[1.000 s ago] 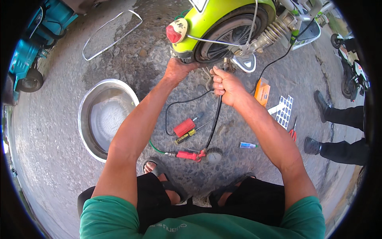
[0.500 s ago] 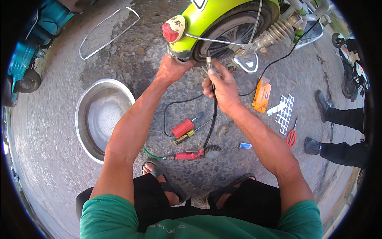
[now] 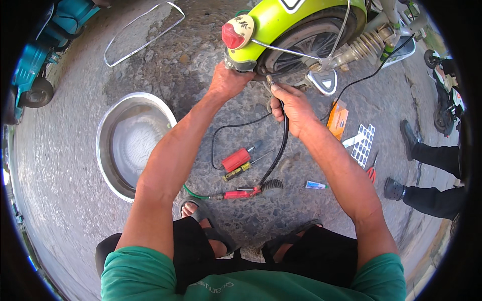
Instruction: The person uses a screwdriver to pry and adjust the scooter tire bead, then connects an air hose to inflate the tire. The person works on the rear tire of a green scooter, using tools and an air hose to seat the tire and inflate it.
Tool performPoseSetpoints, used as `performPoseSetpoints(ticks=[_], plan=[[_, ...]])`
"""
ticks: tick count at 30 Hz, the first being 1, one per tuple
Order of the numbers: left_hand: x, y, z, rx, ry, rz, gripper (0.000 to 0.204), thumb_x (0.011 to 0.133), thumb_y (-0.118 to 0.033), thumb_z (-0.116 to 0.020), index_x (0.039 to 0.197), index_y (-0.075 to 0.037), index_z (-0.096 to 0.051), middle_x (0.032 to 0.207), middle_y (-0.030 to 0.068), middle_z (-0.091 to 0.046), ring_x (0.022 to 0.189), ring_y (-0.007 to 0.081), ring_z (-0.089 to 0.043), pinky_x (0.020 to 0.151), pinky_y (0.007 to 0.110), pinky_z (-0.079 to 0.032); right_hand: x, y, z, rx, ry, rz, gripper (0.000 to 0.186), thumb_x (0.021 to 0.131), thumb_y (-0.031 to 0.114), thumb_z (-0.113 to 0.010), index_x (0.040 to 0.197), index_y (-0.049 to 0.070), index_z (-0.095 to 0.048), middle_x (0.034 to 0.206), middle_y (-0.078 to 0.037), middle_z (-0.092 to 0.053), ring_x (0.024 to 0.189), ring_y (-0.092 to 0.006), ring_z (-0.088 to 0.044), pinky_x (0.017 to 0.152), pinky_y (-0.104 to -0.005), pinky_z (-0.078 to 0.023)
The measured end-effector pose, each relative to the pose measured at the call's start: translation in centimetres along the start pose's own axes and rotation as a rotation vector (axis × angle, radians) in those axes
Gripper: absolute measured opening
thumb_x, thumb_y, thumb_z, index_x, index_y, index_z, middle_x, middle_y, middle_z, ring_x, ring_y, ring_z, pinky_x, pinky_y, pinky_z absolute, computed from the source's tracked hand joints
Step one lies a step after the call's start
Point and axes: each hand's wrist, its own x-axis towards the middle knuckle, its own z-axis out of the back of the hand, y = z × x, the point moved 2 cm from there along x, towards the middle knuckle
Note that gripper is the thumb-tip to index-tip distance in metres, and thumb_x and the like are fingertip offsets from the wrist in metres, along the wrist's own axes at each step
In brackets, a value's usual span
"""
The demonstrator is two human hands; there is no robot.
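My left hand [image 3: 231,83] grips the tyre's lower edge, under the rear end of the lime-green mudguard [image 3: 268,19]; its fingertips are hidden there. My right hand [image 3: 295,106] is closed around the end of a black air hose [image 3: 282,143], thumb on top. The hose's brass-coloured tip [image 3: 269,79] points at the wheel [image 3: 304,45], close to the tyre; whether it touches is unclear. From the hand the hose runs down to a red tyre inflator [image 3: 240,193] with a round gauge [image 3: 272,187], lying on the ground before my feet.
A metal basin [image 3: 108,165] holding water stands left. Red-handled [image 3: 236,159] and yellow-handled [image 3: 237,171] tools lie centrally. An orange box [image 3: 338,119], patch sheet [image 3: 363,145], small tube [image 3: 316,185] and red-handled scissors [image 3: 371,173] lie right, near another person's shoes [image 3: 394,189].
The whole scene has shifted rightward in the picture. My right hand has tilted the hose tip toward the left, closer to the tyre. My left hand keeps its place under the mudguard.
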Motion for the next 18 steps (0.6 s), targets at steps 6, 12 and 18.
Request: performPoseSetpoints(ticks=[6,12,18], plan=[[0.3,0.5,-0.1,0.014,-0.022,-0.042,0.050,0.075,-0.014,-0.083,0.121,-0.003,-0.068,0.115,0.0135,-0.075,0.108,0.0235,-0.072,0.093,0.037,-0.056,0.5,0.1,0.1,0.040,-0.020,-0.051,0.021,0.100,0.028,-0.069,0.094,0.009,-0.064,0.076,-0.002,-0.065,0.061,-0.0120,-0.059,0.050,-0.0263,-0.043],[0.5,1.2,-0.2,-0.003,-0.030,-0.073,0.049,0.074,-0.014,-0.083,0.120,-0.003,-0.068,0.113,0.0146,-0.075,0.107,0.0258,-0.072,0.092,0.038,-0.056,0.2,0.1,-0.5,0.046,-0.027,-0.060,0.022,0.099,0.029,-0.070,0.092,0.009,-0.064,0.077,-0.002,-0.066,0.063,-0.0127,-0.060,0.051,-0.0266,-0.043],[0.4,1.0,-0.2,0.020,-0.040,-0.086,0.047,0.074,-0.014,-0.082,0.118,-0.003,-0.068,0.112,0.0149,-0.075,0.106,0.0269,-0.072,0.091,0.038,-0.056,0.1,0.2,-1.2,0.049,-0.032,-0.069,0.022,0.099,0.029,-0.069,0.091,0.010,-0.063,0.075,-0.001,-0.064,0.061,-0.0121,-0.058,0.050,-0.0276,-0.042]])
